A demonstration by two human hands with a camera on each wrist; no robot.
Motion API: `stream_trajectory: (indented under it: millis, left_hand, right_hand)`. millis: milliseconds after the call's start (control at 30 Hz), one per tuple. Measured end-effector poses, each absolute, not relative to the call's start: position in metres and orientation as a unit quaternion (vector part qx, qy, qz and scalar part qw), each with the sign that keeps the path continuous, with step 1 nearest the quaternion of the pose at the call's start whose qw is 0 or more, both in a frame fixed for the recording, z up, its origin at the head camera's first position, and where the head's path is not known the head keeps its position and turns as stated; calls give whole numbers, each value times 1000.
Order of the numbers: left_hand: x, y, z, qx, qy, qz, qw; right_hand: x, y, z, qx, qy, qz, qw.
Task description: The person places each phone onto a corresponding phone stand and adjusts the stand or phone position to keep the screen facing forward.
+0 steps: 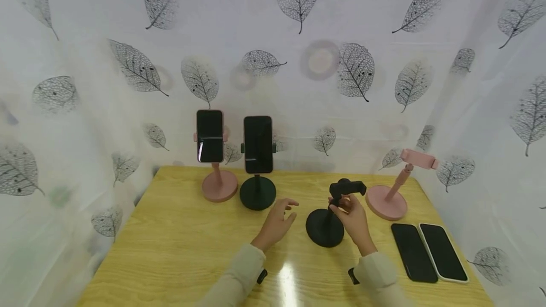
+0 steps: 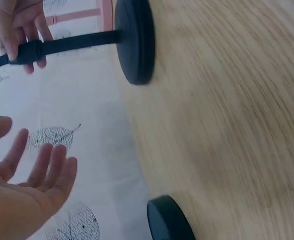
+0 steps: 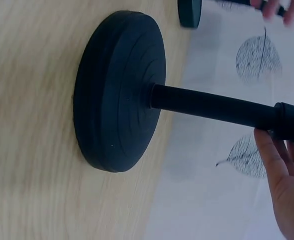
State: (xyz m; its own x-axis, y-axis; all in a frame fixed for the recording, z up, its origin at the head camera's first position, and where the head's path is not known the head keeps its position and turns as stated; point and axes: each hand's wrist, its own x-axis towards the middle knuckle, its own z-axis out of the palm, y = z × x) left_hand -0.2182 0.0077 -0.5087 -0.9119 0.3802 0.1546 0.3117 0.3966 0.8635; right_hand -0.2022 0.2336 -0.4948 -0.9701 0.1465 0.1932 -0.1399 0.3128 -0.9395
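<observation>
A black phone stand (image 1: 325, 229) stands on the table, its round base down and its clamp tilted at the top. My right hand (image 1: 353, 217) grips the collar of its pole just below the clamp, thumb on one side and fingers on the other. In the right wrist view, the fingers (image 3: 271, 155) meet the pole at that collar. My left hand (image 1: 276, 224) hovers to the left of the stand, holding nothing; its fingers (image 2: 57, 172) are spread and slightly bent in the left wrist view.
At the back left, a pink stand (image 1: 219, 186) and a dark green stand (image 1: 258, 193) each carry a phone. To the right is another pink stand (image 1: 386, 202) with a bare clamp. Two phones, one black (image 1: 414, 252) and one white-edged (image 1: 443, 252), lie at the right edge.
</observation>
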Motion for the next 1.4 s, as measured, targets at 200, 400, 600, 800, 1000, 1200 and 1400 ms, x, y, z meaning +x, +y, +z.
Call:
stream_trajectory:
  millis: [200, 400, 600, 800, 1000, 1200, 1400]
  left_hand:
    - [-215, 24, -498, 271, 816, 509, 33]
    - [-212, 34, -494, 298, 811, 502, -3]
    - [-211, 41, -497, 304, 805, 508, -38]
    - [-211, 41, -503, 300, 791, 532, -31]
    - [-212, 28, -502, 321, 787, 527, -13]
    - [-209, 9, -505, 343, 777, 528, -9]
    - [-200, 5, -505, 330, 777, 536, 10]
  right_hand:
    - [-187, 201, -495, 1, -803, 587, 108]
    - [-176, 183, -496, 0, -805, 584, 100]
    - [-171, 196, -491, 47, -846, 522, 98]
    - [-169, 220, -466, 96, -884, 425, 168]
    - [-165, 224, -434, 193, -876, 384, 221]
    - [-163, 206, -416, 317, -861, 321, 235]
    - [-168, 188, -412, 396, -848, 221, 274]
